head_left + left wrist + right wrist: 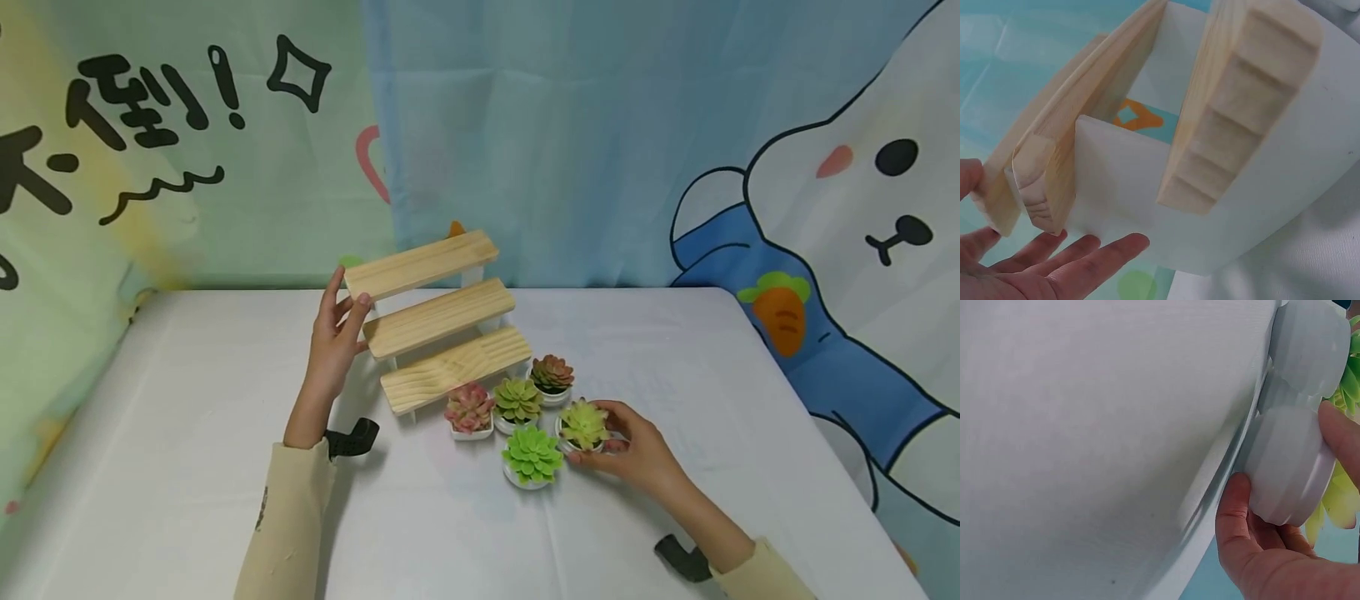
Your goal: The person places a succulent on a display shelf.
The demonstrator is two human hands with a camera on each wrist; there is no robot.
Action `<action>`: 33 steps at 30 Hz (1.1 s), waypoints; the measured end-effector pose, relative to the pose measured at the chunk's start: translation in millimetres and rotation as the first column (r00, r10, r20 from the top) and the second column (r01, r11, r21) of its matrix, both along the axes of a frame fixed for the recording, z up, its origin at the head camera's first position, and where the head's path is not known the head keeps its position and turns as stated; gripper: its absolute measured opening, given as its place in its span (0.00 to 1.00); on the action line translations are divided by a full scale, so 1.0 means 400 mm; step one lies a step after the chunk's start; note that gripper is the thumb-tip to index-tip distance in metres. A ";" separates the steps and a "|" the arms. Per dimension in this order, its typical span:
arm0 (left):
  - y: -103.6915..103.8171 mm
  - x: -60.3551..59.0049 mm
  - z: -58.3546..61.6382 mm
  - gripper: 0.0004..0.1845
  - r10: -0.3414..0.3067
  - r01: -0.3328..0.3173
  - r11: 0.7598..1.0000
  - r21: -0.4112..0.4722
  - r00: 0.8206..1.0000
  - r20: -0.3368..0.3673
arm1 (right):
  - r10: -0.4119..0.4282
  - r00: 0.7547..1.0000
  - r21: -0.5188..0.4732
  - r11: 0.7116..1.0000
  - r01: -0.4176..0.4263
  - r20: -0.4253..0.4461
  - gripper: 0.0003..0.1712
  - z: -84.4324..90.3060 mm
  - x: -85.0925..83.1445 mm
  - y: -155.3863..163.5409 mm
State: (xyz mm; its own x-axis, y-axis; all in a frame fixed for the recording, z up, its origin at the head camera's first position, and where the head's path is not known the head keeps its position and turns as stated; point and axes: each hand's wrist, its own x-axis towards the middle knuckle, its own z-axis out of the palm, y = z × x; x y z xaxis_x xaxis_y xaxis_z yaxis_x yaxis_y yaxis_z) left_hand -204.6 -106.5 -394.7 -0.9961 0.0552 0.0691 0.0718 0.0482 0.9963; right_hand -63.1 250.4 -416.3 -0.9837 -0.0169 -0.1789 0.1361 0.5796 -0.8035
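Note:
A three-tier display stand [438, 319] with pale wooden boards and white side panels stands at an angle near the back of the table. My left hand [332, 340] holds its left end, the thumb by the top board and the fingers along the side, as the left wrist view also shows. My right hand [637, 447] pinches the white pot [1288, 465] of a yellow-green succulent [583, 424] between thumb and fingers. Close beside it are a bright green succulent [532, 455], a dull green one [517, 400], a reddish-brown one [552, 374] and a pink one [469, 407], all potted.
A white cloth covers the table [187, 467]. Behind it hangs a printed curtain [540, 142] with cartoon figures and lettering. The pink succulent's squarish pot sits right at the stand's lowest board. A black strap piece [352, 437] sticks out from the left wrist.

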 end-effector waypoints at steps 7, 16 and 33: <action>0.001 0.003 -0.003 0.35 0.012 -0.012 1.000 0.020 1.000 0.012 | -0.037 0.999 -0.011 0.999 0.037 -0.019 0.43 0.011 0.003 0.001; 0.000 -0.001 -0.001 0.36 -0.022 0.022 1.000 0.019 1.000 0.014 | -0.073 0.997 -0.055 0.996 0.071 -0.034 0.42 0.047 -0.003 -0.007; -0.004 -0.007 0.003 0.36 -0.051 0.051 0.999 0.008 0.999 0.003 | 0.015 0.985 -0.118 0.992 -0.036 -0.174 0.37 0.145 -0.065 -0.062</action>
